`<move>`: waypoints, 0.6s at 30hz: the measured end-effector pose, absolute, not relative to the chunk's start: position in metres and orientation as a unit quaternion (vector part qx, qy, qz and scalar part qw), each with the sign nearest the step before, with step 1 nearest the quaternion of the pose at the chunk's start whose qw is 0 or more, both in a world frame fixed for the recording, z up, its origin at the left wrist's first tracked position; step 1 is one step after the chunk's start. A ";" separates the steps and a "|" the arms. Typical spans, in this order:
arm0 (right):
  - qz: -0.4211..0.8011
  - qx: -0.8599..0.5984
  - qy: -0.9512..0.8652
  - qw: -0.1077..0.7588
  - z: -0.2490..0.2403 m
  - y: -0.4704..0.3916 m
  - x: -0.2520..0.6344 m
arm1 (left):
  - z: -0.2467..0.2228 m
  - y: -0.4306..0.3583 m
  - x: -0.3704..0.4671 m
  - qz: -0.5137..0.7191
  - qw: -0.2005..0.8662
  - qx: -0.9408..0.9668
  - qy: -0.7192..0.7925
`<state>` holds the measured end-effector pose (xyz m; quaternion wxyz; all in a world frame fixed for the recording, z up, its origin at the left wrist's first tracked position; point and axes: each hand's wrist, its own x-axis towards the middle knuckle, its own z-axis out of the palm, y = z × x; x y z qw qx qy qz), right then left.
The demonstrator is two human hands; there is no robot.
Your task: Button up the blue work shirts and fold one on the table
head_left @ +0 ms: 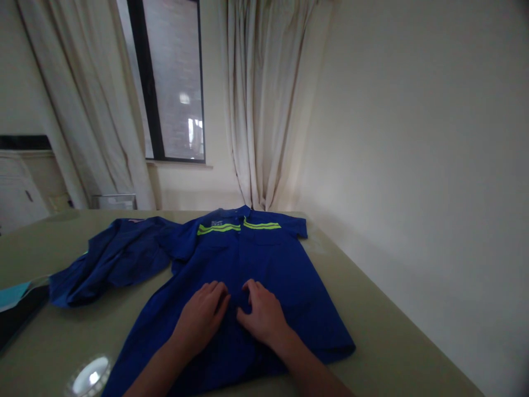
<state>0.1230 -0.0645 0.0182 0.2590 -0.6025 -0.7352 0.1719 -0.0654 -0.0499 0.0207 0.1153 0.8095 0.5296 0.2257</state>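
Bare forearms [159,358] reach over the near hem of a blue shirt [281,270], the main thing here, spread front up on the tabletop [392,336]. Round clear object [93,375] with bright glare sits just left of the shirt's hem; can't tell what it is. Left hand [202,309] and right hand [264,311] are palms down at the shirt's lower middle, one each side of its front line, probably so both halves are equally in reach. Fingers loosely bent; right thumb and index clearly apart, left ones with a narrow gap. Nothing visibly clamped; can't tell how firmly they press the cloth, if at all. Dark flat item [25,317] with a light-blue piece [12,295] on it lies well left of the shirt, likely kept off the cloth. Second blue garment [124,259] lies rumpled against the shirt's left sleeve as viewed, presumably to one side so the shirt can lie flat. Shirt's collar points away, sleeves out, yellow-green stripes [221,228] across the chest, so the whole front shows. Wall [413,154] right of the shirt; curtain [268,99] behind it, window [177,82] behind and left.
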 end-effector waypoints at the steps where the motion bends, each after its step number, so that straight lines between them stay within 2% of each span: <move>1: 0.169 -0.609 -0.732 0.255 0.018 -0.064 0.123 | 0.013 -0.045 -0.069 0.230 0.080 0.818 0.522; 5: 0.242 -0.593 -0.701 0.314 0.016 -0.052 0.135 | -0.012 -0.034 -0.079 0.197 0.039 0.850 0.487; 8: 0.395 -0.514 -0.647 0.401 0.016 -0.042 0.147 | -0.014 -0.033 -0.083 0.154 0.046 0.859 0.486; 11: 0.534 -0.447 -0.567 0.440 0.019 -0.036 0.155 | 0.001 -0.034 -0.079 0.112 0.069 0.856 0.500; 14: 0.574 -0.419 -0.538 0.454 0.024 -0.036 0.159 | 0.023 -0.036 -0.061 0.075 0.078 0.834 0.540; 18: 0.576 -0.407 -0.553 0.444 0.026 -0.038 0.160 | 0.032 -0.045 -0.021 0.086 -0.019 0.795 0.600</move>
